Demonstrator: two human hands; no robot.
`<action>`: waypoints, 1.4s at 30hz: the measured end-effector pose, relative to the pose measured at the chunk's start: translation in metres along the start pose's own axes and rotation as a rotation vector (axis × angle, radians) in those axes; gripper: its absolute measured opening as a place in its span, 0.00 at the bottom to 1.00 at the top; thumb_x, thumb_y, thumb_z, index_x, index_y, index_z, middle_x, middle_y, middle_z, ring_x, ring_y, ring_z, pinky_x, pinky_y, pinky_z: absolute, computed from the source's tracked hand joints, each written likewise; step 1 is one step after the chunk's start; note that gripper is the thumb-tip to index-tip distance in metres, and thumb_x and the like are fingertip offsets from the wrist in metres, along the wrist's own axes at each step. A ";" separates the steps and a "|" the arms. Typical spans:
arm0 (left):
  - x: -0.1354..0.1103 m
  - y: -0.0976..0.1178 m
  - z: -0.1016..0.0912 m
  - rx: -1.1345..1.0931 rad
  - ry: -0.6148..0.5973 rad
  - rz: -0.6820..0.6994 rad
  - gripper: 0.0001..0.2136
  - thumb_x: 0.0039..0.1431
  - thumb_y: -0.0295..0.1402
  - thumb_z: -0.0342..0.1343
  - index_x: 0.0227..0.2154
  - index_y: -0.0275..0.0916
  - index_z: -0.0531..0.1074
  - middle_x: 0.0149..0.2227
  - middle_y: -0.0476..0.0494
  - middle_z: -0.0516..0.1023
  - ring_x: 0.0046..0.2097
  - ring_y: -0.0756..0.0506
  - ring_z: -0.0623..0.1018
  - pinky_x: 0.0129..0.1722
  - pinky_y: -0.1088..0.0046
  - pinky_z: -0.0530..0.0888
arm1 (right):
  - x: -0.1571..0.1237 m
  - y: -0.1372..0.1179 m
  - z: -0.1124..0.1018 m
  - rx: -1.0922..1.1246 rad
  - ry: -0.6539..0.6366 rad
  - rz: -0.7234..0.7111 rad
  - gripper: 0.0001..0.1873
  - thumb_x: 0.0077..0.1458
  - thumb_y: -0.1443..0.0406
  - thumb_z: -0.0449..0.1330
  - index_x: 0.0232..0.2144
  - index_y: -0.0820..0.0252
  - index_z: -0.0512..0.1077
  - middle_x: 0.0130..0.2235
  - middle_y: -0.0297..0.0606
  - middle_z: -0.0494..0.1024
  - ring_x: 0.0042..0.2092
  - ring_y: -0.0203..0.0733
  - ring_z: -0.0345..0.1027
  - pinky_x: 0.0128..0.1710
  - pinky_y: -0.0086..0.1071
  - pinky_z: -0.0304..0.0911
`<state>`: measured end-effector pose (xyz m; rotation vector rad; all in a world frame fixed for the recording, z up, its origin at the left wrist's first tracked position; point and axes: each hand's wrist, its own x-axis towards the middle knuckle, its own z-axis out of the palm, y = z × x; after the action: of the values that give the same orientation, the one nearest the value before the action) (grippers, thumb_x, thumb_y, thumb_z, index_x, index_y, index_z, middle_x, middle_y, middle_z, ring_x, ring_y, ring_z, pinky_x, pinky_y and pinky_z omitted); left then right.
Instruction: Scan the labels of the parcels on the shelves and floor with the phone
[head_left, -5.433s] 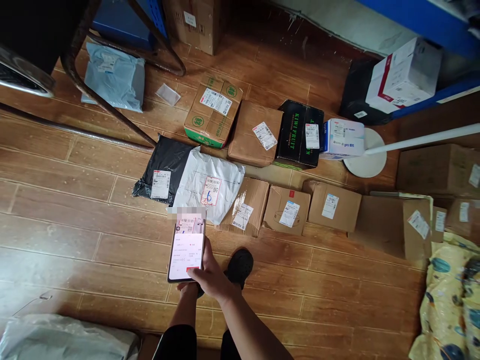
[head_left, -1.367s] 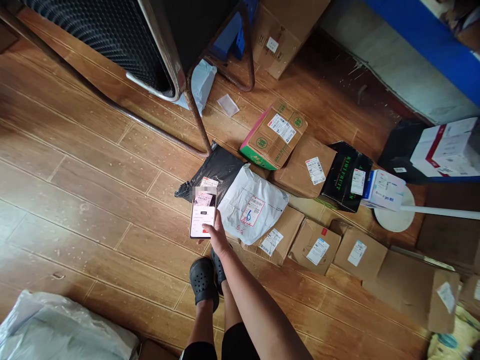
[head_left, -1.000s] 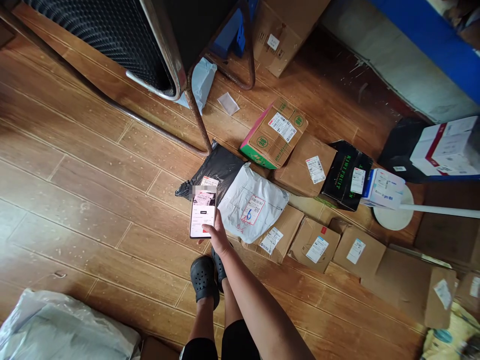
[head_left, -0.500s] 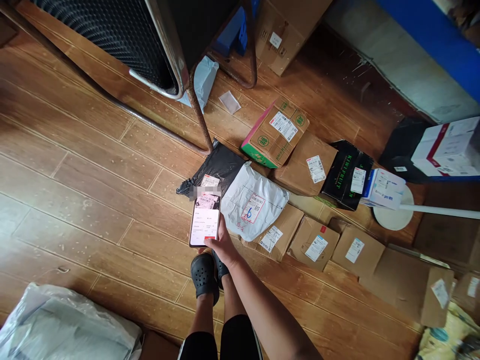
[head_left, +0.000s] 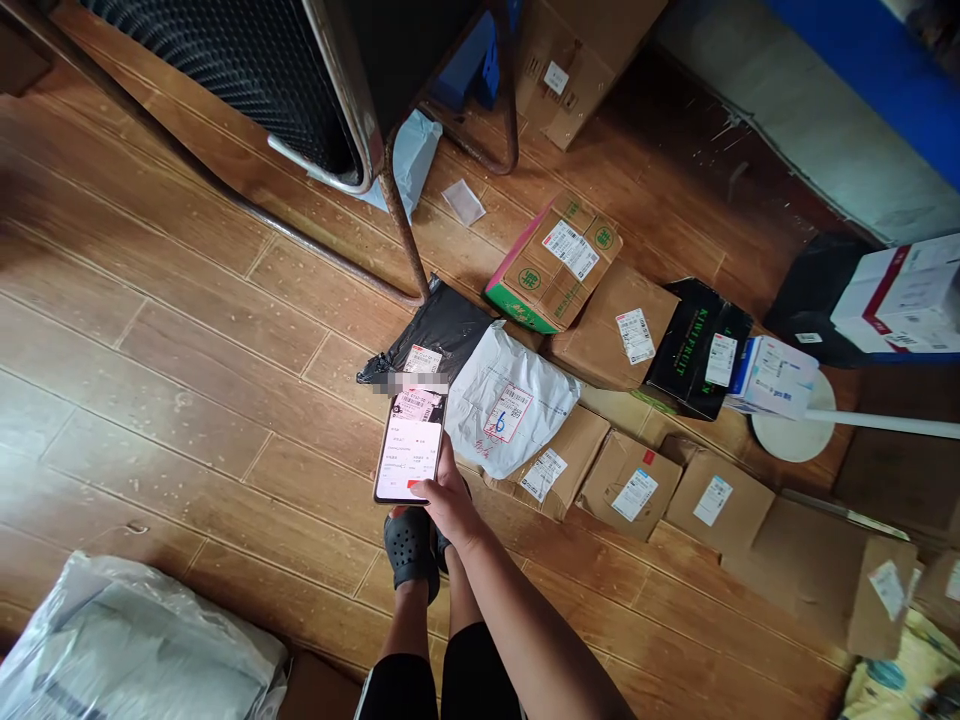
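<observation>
My right hand is closed round a smartphone, its thumb over the red button low on the lit screen. On the screen are a camera picture of a label and a white form below it. Just beyond the phone's top edge lies a black plastic mailer bag with a shipping label, partly hidden by a blurred patch. A white mailer bag with a red-framed label and a handwritten blue mark overlaps it on the right. My left hand is out of view.
Labelled cardboard boxes run rightward in two rows, including a green-sided box and a black kiwifruit box. A metal-framed chair stands above. My clogs are below the phone. A plastic-wrapped bundle lies lower left.
The phone has shifted slightly down and left in the picture, still in my right hand. The surroundings have slid a little to the right as the view moved. The parcels lie as before.
</observation>
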<state>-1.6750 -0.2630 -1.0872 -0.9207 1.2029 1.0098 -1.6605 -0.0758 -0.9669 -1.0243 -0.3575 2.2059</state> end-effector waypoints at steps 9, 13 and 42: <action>0.014 0.001 -0.003 -0.014 0.015 -0.078 0.10 0.62 0.37 0.51 0.46 0.55 0.69 0.40 0.50 0.76 0.29 0.44 0.76 0.11 0.78 0.61 | -0.006 0.004 0.000 0.030 0.015 -0.014 0.38 0.39 0.72 0.57 0.53 0.48 0.52 0.53 0.37 0.71 0.45 0.47 0.73 0.22 0.30 0.74; 0.014 0.004 -0.007 -0.023 0.007 -0.128 0.10 0.63 0.38 0.48 0.44 0.51 0.70 0.39 0.48 0.76 0.28 0.46 0.75 0.13 0.76 0.61 | -0.008 0.003 0.000 0.034 0.003 -0.015 0.38 0.39 0.72 0.57 0.53 0.47 0.51 0.53 0.38 0.70 0.45 0.46 0.73 0.21 0.29 0.74; 0.004 0.003 -0.019 0.232 0.170 -0.457 0.16 0.62 0.44 0.51 0.47 0.42 0.70 0.41 0.43 0.75 0.36 0.45 0.75 0.25 0.72 0.74 | -0.023 0.037 0.017 0.019 -0.210 0.178 0.36 0.38 0.73 0.56 0.51 0.51 0.52 0.52 0.38 0.71 0.39 0.40 0.75 0.21 0.24 0.72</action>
<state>-1.6831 -0.2799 -1.0936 -1.0485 1.1494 0.4250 -1.6790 -0.1179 -0.9611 -0.8439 -0.3494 2.4812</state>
